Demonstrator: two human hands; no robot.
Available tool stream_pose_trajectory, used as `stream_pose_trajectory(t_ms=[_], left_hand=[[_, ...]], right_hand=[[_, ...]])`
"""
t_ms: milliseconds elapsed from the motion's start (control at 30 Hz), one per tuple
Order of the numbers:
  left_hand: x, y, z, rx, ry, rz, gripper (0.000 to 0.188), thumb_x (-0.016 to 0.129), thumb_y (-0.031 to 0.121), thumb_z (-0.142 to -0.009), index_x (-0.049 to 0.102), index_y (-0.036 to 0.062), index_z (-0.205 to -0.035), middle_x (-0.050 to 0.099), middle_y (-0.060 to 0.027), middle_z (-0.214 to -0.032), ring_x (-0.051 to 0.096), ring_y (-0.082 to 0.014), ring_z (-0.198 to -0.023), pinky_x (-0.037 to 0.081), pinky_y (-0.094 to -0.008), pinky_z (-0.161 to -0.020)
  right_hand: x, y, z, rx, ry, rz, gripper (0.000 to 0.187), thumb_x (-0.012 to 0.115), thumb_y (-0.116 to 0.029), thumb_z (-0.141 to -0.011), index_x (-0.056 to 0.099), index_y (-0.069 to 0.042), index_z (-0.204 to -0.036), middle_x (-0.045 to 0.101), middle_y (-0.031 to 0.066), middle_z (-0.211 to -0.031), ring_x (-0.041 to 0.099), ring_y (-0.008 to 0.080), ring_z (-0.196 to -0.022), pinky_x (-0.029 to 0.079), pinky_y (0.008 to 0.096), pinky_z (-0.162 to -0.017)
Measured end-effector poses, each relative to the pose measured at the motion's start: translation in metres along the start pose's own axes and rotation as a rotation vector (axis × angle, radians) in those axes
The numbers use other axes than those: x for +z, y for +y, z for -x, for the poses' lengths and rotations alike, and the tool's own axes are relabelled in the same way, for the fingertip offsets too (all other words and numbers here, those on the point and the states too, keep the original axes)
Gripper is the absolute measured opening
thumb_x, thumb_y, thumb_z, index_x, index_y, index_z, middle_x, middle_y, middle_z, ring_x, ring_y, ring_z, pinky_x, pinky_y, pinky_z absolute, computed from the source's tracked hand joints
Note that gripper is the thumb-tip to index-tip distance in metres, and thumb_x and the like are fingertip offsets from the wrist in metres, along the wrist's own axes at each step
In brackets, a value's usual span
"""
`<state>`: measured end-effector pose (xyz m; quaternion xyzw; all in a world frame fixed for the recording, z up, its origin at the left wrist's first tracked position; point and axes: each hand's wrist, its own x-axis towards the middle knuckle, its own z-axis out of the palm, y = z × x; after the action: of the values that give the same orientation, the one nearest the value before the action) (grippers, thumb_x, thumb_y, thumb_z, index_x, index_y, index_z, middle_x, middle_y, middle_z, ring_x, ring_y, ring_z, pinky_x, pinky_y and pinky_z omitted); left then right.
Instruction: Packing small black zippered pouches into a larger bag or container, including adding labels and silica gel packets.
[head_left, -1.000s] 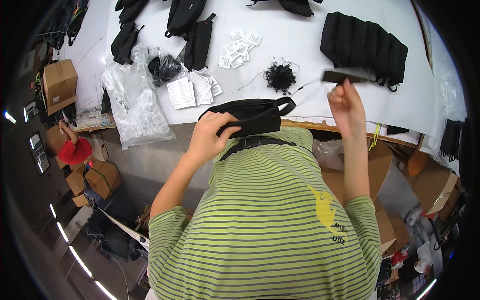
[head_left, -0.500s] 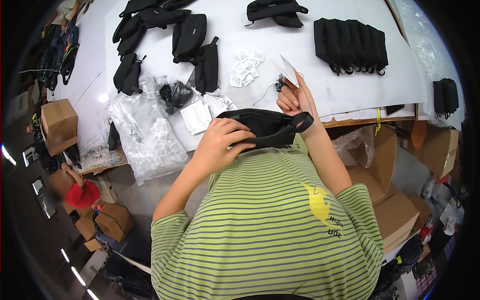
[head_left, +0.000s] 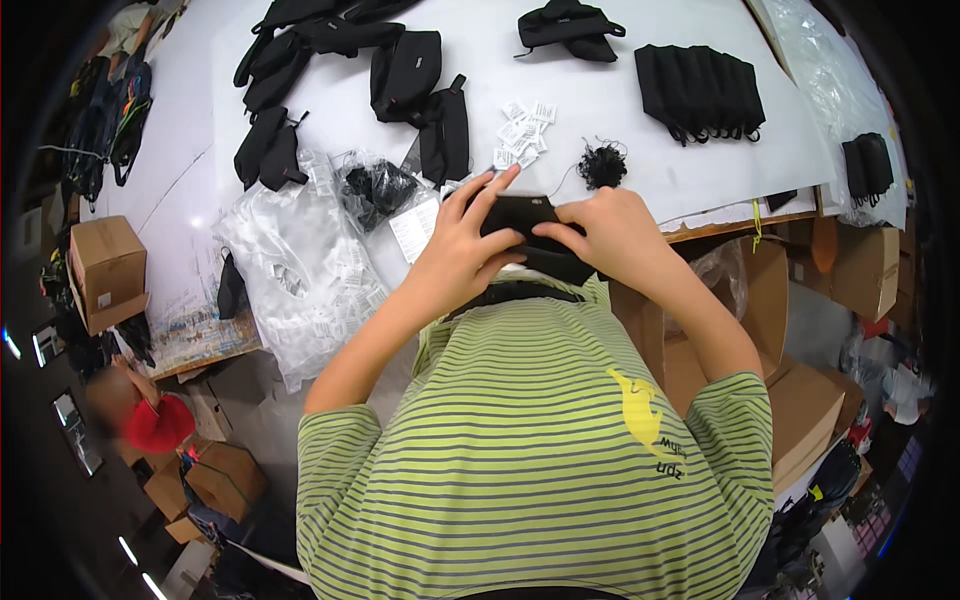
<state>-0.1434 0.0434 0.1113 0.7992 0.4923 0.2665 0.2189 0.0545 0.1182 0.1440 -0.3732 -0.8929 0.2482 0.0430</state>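
Observation:
A small black pouch [head_left: 556,262] is held close in front of my body, between both hands. Around its left end are the fingers of my left hand [head_left: 455,245], with the upper ones stretched out past the pouch's far edge. My right hand [head_left: 615,235] grips the right side, its thumb and fingertips bent onto the black fabric. The pouch's opening and inside are hidden from view. Just beyond my right hand lies a tangled bunch of black cords [head_left: 603,164]. Small white printed packets [head_left: 525,133] sit in a loose pile beyond the pouch.
Black pouches [head_left: 405,75] lie at the far left, with a neat row [head_left: 698,92] at the far right. A clear bag of white packets [head_left: 300,270] and a bag of black items [head_left: 375,190] are left. Cardboard boxes [head_left: 795,415] stand at right; a person in red [head_left: 160,422] is far left.
My right hand has come down and left onto the pouch; the white card it held no longer shows. The pouch has turned, its opening now out of sight. The cord bunch is uncovered.

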Motion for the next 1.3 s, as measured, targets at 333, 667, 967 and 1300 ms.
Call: stream_pose_trajectory(t_ms=[333,667,967,1300], left_hand=[[0.010,-0.031,-0.033,0.054,-0.384,0.339,0.018,0.070,0.020,-0.073,0.065,0.0076,-0.084,0.061,-0.0020,-0.079,0.053,-0.0179,-0.082,0.037,-0.0347,-0.087],[0.159,-0.180,-0.075,-0.458,0.270,-0.081,0.032,0.066,0.030,-0.078,0.062,0.0031,-0.097,0.063,-0.0132,-0.091,0.060,-0.0297,-0.081,0.047,-0.0366,-0.073],[0.054,-0.053,-0.106,-0.251,0.414,0.473,0.012,0.067,0.012,-0.078,0.065,0.0032,-0.087,0.066,-0.0080,-0.084,0.060,-0.0181,-0.082,0.045,-0.0288,-0.077],[0.066,-0.034,-0.068,-0.474,0.659,1.525,0.073,0.075,0.036,-0.073,0.040,0.0074,-0.130,0.044,-0.0080,-0.131,0.038,-0.0226,-0.124,0.025,-0.0353,-0.106]], right_hand=[[0.002,0.013,0.020,0.233,-0.262,-0.452,0.026,0.066,-0.030,-0.079,0.067,-0.005,-0.073,0.055,0.0102,-0.050,0.048,0.0234,-0.042,0.038,0.0295,-0.045],[-0.015,0.052,0.030,0.155,-0.130,-0.229,0.031,0.070,-0.033,-0.074,0.063,-0.004,-0.064,0.048,0.0107,-0.045,0.047,0.0264,-0.042,0.038,0.0320,-0.045],[-0.020,0.090,0.020,-0.059,0.003,0.101,0.023,0.069,-0.032,-0.074,0.068,-0.010,-0.068,0.051,0.0092,-0.046,0.052,0.0281,-0.044,0.041,0.0351,-0.044],[-0.040,0.064,-0.014,-0.239,0.287,-0.052,0.016,0.070,-0.027,-0.073,0.069,-0.011,-0.071,0.053,0.0037,-0.046,0.050,0.0199,-0.039,0.038,0.0299,-0.044]])
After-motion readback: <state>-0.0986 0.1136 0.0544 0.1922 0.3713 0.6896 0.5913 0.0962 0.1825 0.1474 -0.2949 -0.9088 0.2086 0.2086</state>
